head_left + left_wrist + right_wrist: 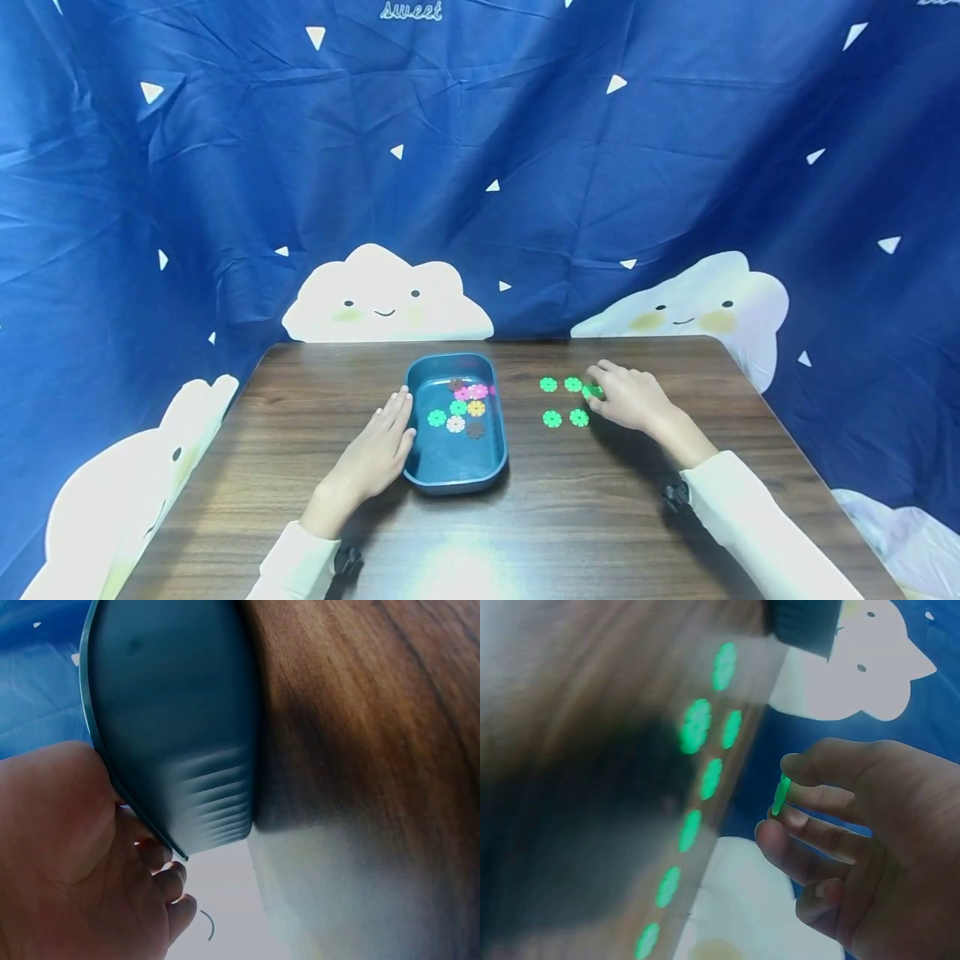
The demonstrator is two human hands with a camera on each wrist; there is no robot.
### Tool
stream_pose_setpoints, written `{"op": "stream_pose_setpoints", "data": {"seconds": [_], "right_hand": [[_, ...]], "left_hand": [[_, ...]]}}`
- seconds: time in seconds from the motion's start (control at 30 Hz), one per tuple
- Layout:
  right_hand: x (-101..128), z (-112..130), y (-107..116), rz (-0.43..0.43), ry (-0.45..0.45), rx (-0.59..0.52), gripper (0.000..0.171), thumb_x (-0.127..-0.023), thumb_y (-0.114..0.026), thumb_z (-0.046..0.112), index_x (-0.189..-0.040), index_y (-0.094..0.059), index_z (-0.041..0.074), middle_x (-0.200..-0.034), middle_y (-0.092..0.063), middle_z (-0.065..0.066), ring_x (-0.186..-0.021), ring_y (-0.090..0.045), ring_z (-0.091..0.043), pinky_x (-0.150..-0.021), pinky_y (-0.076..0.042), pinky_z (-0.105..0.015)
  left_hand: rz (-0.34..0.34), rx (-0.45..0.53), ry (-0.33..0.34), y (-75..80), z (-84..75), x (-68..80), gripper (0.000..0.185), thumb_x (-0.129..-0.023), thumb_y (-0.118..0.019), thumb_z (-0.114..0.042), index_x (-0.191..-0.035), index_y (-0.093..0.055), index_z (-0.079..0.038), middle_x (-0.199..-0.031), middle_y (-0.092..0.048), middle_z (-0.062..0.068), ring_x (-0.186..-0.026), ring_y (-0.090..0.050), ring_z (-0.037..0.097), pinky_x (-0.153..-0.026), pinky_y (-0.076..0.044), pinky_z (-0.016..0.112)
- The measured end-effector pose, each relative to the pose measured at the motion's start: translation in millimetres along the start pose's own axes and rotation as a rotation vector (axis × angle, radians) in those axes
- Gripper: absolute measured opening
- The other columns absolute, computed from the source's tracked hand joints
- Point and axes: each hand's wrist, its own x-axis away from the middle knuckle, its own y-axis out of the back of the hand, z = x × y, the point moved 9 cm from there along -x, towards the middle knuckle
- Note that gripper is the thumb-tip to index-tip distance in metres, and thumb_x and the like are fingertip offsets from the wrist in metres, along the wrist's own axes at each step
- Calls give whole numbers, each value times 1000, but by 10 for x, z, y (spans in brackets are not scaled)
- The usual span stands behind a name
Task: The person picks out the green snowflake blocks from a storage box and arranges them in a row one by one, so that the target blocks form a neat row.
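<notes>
My right hand (633, 398) is over the right part of the table, and in the right wrist view it pinches a green snowflake-shaped disc (781, 795) between thumb and fingertip. Several matching green discs (552, 419) lie flat in rows just left of that hand; its fingers hide some of them in the head view. My left hand (378, 446) rests with straight fingers against the left rim of a teal tray (455, 485). Inside the tray are loose snowflake discs: green (437, 418), pink (478, 391), orange (476, 407), white (455, 424) and dark brown (476, 431).
A brown wood-grain table (315, 375) carries the tray and discs. Behind it hangs a blue curtain (480, 108) with clouds and triangles, meeting the table's far edge. Glare whitens the near middle of the tabletop.
</notes>
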Motion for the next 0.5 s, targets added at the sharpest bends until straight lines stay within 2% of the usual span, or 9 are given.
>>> {"op": "stream_pose_setpoints", "data": {"seconds": [0.2, 0.5], "right_hand": [[129, -130, -167, 22, -8, -8, 40, -84, -71, 28, -119, -64, 8, -97, -60, -1, -60, -50, -13, -47, -41, -32], [226, -218, -373, 56, -21, -31, 27, -83, -74, 27, -106, -67, 14, -100, -61, -1, -75, -61, -17, -52, -49, -39]], "left_hand": [[3, 3, 2, -2, -2, 7, 57, -104, -41, -25, -153, -28, 1, -163, -22, 16, -150, -25, 33, -119, -29, 55], [17, 3, 18, -25, 19, -3, 57, -105, -40, -27, -154, -26, 0, -164, -20, 13, -151, -23, 30, -120, -27, 53]]}}
